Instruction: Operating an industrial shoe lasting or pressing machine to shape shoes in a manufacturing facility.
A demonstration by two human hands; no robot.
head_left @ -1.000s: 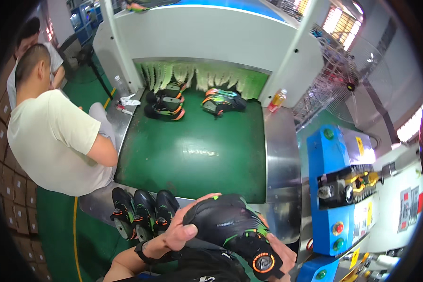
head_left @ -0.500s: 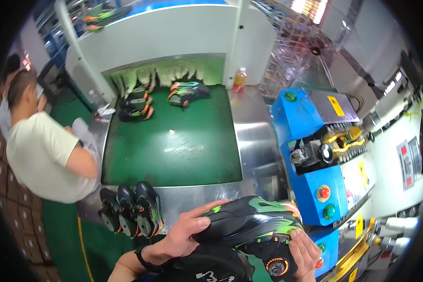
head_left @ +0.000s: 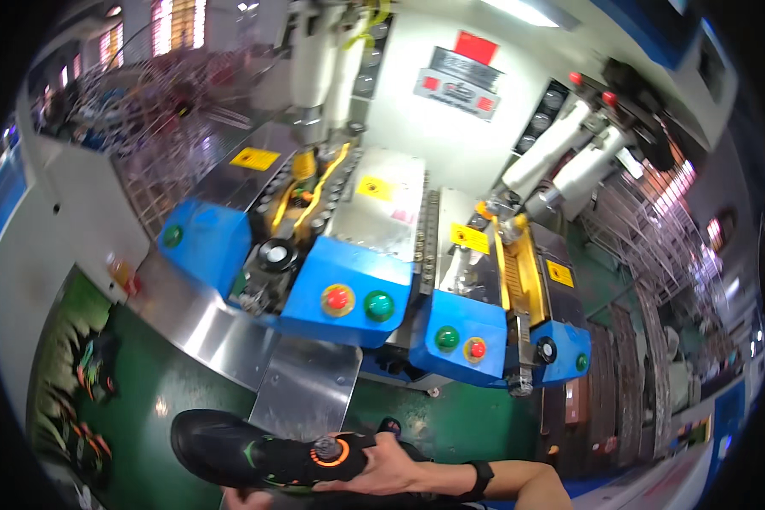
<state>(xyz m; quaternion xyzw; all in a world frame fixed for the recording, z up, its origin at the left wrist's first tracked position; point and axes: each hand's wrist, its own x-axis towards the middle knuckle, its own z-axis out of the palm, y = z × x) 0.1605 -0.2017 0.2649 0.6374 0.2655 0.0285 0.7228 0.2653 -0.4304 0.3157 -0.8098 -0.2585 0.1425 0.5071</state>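
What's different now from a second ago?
The view has swung right, off the green conveyor and the seated person, onto two blue press machines. The black shoe has come along, toe now pointing left. The right hand still grips it by its orange dial; the left hand barely shows beneath.

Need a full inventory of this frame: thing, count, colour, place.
Shoe: 1, black with green and orange accents, bottom centre, in both hands.
Shoes on belt: several, black with orange and green, far left.
Conveyor belt: 1, green, lower left.
Press machines: 2, blue and steel, centre.
Push buttons: red and green pairs, on the blue fronts.
Wristband: 1, black, right wrist.
Left hand: under the shoe, mostly hidden.
Right hand: gripping the shoe's heel end.
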